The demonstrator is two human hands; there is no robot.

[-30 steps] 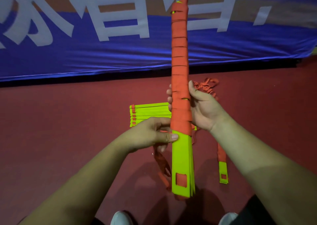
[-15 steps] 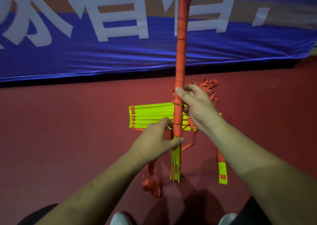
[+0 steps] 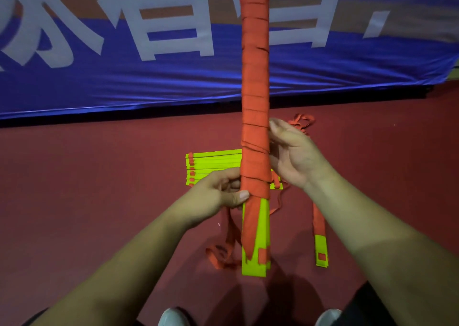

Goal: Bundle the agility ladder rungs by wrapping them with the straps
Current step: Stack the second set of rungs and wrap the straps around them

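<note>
Head view: a person holds the rung bundle (image 3: pixel 255 267) upright over the red floor (image 3: pixel 99 201), its top cut off by the frame's upper edge; orange strap (image 3: pixel 255 89) winds round nearly its whole length, leaving only the yellow-green lower end bare, with a strap tail hanging down its front; the left hand (image 3: pixel 218 194) grips the bundle at the lowest winding, thumb pressed on the front, fingers (image 3: pixel 229 176) curled round the left edge; the right hand (image 3: pixel 295 159) is higher up on the right side, thumb against the bundle's edge, its fingers gone behind the bundle, so I cannot tell whether they curl or lie straight; more loose strap lies looped on the floor at lower left; behind the bundle a flat stack of rungs (image 3: pixel 213 164) lies on the floor; a single rung (image 3: pixel 321 251) lies apart at the right; a blue banner (image 3: pixel 124 87) with white characters hangs beyond; two shoe tips (image 3: pixel 171 317) show at the bottom.
</note>
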